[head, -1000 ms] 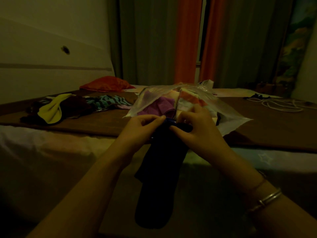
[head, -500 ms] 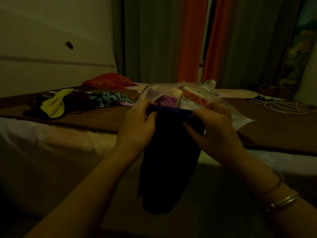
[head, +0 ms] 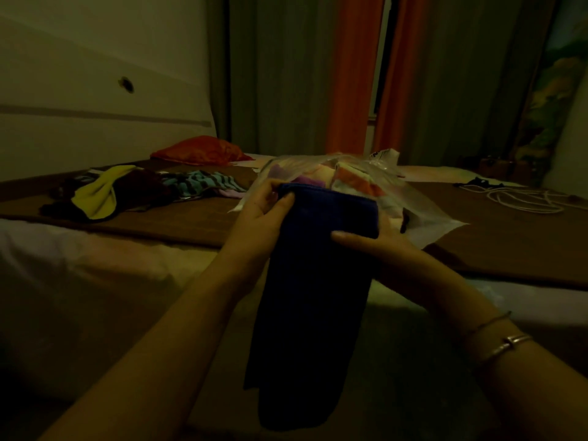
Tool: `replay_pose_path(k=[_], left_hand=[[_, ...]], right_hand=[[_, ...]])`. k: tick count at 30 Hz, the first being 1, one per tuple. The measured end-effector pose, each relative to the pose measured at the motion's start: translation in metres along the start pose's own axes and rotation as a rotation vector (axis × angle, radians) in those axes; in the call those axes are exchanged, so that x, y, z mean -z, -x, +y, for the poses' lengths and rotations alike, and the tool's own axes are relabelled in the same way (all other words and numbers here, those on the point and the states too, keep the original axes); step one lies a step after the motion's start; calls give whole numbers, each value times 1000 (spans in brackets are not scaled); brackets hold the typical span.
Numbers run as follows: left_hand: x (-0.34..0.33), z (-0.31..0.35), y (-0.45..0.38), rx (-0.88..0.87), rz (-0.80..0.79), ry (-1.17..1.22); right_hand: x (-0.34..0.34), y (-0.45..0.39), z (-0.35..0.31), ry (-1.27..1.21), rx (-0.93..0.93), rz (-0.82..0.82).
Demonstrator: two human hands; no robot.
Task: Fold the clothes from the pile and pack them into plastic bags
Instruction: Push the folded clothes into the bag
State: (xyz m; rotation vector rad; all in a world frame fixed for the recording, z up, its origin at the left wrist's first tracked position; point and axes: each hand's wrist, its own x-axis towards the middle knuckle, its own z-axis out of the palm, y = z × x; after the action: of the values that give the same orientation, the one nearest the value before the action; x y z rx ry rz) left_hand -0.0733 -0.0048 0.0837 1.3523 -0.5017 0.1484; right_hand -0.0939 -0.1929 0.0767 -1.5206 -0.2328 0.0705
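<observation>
At centre frame, the left hand (head: 264, 211) pinches the top left corner of the dark blue garment (head: 313, 281); it hangs limp, soft and light, best gripped along its folded top edge. Rightward, the right hand (head: 378, 243) clasps its right edge, before the filled plastic bag (head: 423, 211).

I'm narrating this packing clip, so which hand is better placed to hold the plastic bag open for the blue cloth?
Probably the left hand: it grips the dark blue cloth at its top corner, right beside the plastic bag's near edge. The right hand holds the cloth's side, lower down.
</observation>
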Motion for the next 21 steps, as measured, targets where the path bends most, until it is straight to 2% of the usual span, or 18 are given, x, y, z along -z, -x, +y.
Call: replay_pose_path(k=[3, 6, 7, 9, 11, 13, 15, 18, 21], left_hand=[[5, 2, -8, 48, 161, 45], [16, -5, -15, 159, 273, -100], [16, -5, -14, 263, 254, -136], [12, -4, -8, 501, 148, -63], [5, -1, -1, 607, 11, 28], [-3, 0, 4, 595, -78, 74], [-5, -3, 3, 519, -31, 57], [4, -9, -1, 299, 67, -141], [12, -15, -2, 128, 30, -326]], right_hand=[[1, 2, 4, 134, -217, -178], [3, -2, 8, 163, -260, -133], [3, -2, 7, 127, -233, -91], [2, 0, 2, 41, -171, 24], [5, -1, 1, -7, -99, 148], [7, 0, -1, -81, -82, 222], [12, 4, -4, -174, -111, 171], [19, 7, -7, -135, -163, 26], [15, 1, -1, -21, -188, 125]])
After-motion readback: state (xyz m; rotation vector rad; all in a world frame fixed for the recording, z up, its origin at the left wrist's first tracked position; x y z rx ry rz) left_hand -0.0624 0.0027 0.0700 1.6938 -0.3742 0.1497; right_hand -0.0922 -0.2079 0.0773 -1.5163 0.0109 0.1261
